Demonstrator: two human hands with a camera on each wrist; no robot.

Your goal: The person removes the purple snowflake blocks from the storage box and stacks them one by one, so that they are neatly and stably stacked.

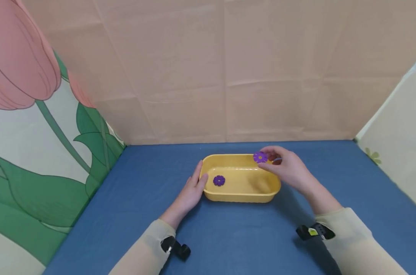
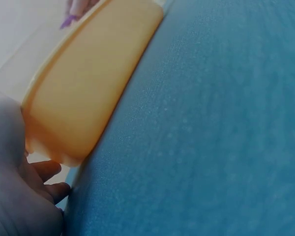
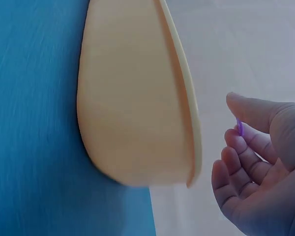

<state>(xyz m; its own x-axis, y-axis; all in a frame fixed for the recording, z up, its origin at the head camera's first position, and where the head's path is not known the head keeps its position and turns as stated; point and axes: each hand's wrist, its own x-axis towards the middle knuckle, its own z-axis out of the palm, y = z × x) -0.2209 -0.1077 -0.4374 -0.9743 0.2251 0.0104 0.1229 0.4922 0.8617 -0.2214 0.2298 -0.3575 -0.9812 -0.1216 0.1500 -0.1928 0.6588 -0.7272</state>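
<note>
A yellow plastic basin (image 1: 242, 198) with rounded corners sits on the blue surface. At its left end, my left hand (image 1: 192, 190) grips the wall, thumb over the rim and fingers along the outside. Between thumb and fingertips, my right hand (image 1: 290, 168) pinches a purple flower-shaped piece (image 1: 260, 157) above the basin's right half. This piece appears edge-on in the right wrist view, as a thin purple sliver (image 3: 240, 127) at the fingertips. A second, darker purple flower-shaped piece (image 1: 219, 180) lies on the basin floor toward the left.
Blue cloth (image 1: 228, 236) covers the table around the basin. Behind it rises a creased beige sheet (image 1: 225, 76). A panel with painted tulips (image 1: 19, 57) stands on the left and a white panel (image 1: 400, 133) on the right. Each wrist wears a black strap device (image 1: 176, 247).
</note>
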